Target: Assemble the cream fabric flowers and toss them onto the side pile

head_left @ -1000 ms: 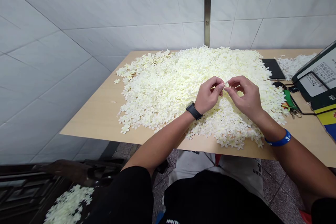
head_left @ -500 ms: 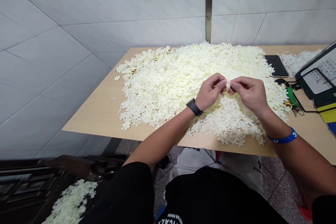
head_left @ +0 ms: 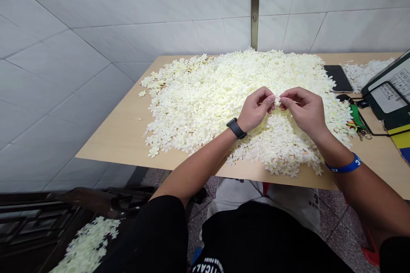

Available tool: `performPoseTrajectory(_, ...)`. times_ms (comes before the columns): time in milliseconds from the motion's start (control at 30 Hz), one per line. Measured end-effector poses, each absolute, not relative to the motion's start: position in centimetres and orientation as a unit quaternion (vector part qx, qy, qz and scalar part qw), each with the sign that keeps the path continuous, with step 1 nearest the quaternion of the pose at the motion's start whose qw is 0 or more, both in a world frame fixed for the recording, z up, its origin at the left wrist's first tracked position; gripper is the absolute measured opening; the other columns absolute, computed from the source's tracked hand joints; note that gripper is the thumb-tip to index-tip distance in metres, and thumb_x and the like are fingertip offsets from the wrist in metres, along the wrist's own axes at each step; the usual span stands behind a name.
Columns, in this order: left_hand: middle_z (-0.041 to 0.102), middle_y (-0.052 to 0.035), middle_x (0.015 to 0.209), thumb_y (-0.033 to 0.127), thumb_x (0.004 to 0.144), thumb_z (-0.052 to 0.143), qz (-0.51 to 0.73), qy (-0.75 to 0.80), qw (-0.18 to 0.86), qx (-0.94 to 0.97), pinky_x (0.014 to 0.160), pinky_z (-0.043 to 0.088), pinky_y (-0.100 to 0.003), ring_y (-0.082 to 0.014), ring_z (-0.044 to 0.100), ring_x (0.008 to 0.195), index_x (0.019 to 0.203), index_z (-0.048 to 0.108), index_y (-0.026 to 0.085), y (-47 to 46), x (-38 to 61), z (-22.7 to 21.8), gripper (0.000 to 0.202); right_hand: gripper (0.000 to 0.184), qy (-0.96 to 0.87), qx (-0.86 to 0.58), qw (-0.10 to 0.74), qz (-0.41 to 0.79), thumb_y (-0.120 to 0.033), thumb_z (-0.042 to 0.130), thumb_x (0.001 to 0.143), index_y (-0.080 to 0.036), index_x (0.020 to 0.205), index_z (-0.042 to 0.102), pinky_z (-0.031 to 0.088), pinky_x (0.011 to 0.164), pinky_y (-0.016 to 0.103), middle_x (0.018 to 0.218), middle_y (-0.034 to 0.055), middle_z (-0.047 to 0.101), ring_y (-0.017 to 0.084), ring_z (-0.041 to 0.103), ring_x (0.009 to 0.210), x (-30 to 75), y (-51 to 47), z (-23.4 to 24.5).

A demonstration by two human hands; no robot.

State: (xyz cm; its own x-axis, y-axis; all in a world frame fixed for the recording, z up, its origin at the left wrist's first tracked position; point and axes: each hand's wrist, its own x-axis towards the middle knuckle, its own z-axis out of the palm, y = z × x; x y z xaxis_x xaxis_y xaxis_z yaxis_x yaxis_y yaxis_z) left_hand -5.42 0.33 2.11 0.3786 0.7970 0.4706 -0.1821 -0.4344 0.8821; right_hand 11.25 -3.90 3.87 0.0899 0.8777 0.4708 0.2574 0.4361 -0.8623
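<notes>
A wide heap of white artificial flowers [head_left: 205, 98] with pale yellow centres covers much of the wooden table [head_left: 112, 136]. Over its right half, my left hand [head_left: 258, 108] and my right hand [head_left: 303, 108] face each other with fingertips pinched and a small gap between them. A small whitish piece shows at the fingertips, too tiny to make out. Both hands are closed, and the fingers hide most of what they pinch. A black watch is on my left wrist and a blue band on my right.
To the right lie a dark phone [head_left: 338, 78], a pile of small white bits [head_left: 368, 73], keys with a green tag [head_left: 355, 115] and a dark box with a printed label [head_left: 392, 89]. More white flowers [head_left: 88, 245] lie low at the left. Tiled walls stand behind and left.
My fingertips have drawn slightly apart, the right hand shifting a little up. The flower heap looks the same, and the view has tilted very slightly.
</notes>
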Motion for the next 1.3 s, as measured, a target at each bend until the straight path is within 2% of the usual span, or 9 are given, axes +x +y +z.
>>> performPoseTrajectory(233,0.059,0.0017,0.069,0.067,0.088,0.065,0.498,0.224,0.496,0.675,0.060,0.053,-0.024,-0.0082,0.058,0.063,0.081,0.057,0.019,0.3,-5.2,2.1,0.048,0.008,-0.627,-0.445,0.574,0.281,-0.023,0.072,0.084,-0.022,0.076,0.069,0.054,0.061,0.032,0.066,-0.0009,0.067,0.016,0.064,0.061,11.4,-3.7,3.8)
performPoseTrajectory(400,0.060,0.0016,0.069,0.065,0.089,0.065,0.501,0.227,0.485,0.680,0.060,0.054,-0.024,-0.0077,0.058,0.061,0.082,0.057,0.019,0.3,-5.3,2.1,0.047,0.009,-0.646,-0.450,0.564,0.250,-0.025,0.067,0.088,-0.022,0.080,0.063,0.049,0.060,0.031,0.068,-0.0008,0.063,0.015,0.061,0.061,11.6,-3.9,4.0)
performPoseTrajectory(633,0.059,0.0022,0.069,0.066,0.088,0.066,0.527,0.235,0.480,0.660,0.058,0.053,-0.022,-0.0068,0.058,0.061,0.081,0.056,0.019,0.3,-5.4,2.3,0.048,0.029,-0.658,-0.480,0.545,0.199,-0.045,0.060,0.097,-0.023,0.079,0.054,0.037,0.053,0.030,0.063,-0.0021,0.051,0.013,0.046,0.056,12.6,-3.4,4.0)
performPoseTrajectory(733,0.058,0.0025,0.069,0.067,0.087,0.066,0.526,0.241,0.478,0.660,0.058,0.054,-0.022,-0.0071,0.059,0.062,0.081,0.056,0.019,0.3,-5.4,2.4,0.050,0.032,-0.649,-0.472,0.552,0.228,-0.050,0.063,0.095,-0.023,0.079,0.056,0.038,0.052,0.030,0.061,-0.0021,0.052,0.013,0.047,0.055,12.6,-3.2,4.1)
performPoseTrajectory(900,0.059,0.0015,0.075,0.065,0.090,0.063,0.537,0.263,0.442,0.669,0.059,0.054,-0.022,-0.0075,0.062,0.066,0.083,0.056,0.019,0.0,-5.3,2.3,0.047,0.020,-0.631,-0.474,0.566,0.239,-0.039,0.068,0.091,-0.023,0.080,0.061,0.046,0.055,0.029,0.064,-0.0018,0.056,0.014,0.053,0.057,12.0,-3.2,4.0)
performPoseTrajectory(1033,0.062,0.0006,0.076,0.060,0.092,0.063,0.535,0.271,0.429,0.676,0.061,0.056,-0.022,-0.0082,0.066,0.067,0.085,0.059,0.018,-0.3,-5.0,2.0,0.043,0.011,-0.625,-0.481,0.575,0.216,-0.027,0.066,0.090,-0.022,0.081,0.062,0.046,0.056,0.029,0.069,-0.0009,0.061,0.013,0.056,0.059,11.5,-3.6,3.7)
performPoseTrajectory(1167,0.067,-0.0015,0.079,0.059,0.091,0.066,0.525,0.272,0.456,0.666,0.064,0.059,-0.023,-0.0100,0.070,0.072,0.088,0.063,0.017,-0.6,-4.8,2.0,0.042,0.010,-0.642,-0.491,0.569,0.154,-0.027,0.066,0.090,-0.023,0.081,0.063,0.049,0.062,0.031,0.075,0.0007,0.066,0.015,0.061,0.066,11.1,-3.9,3.5)
performPoseTrajectory(1300,0.068,-0.0021,0.082,0.060,0.084,0.073,0.518,0.277,0.482,0.650,0.064,0.060,-0.022,-0.0103,0.071,0.074,0.088,0.064,0.017,-0.6,-4.7,2.1,0.044,0.010,-0.663,-0.478,0.566,0.110,-0.026,0.066,0.091,-0.022,0.082,0.065,0.052,0.068,0.033,0.080,0.0019,0.068,0.016,0.063,0.072,11.2,-4.0,3.4)
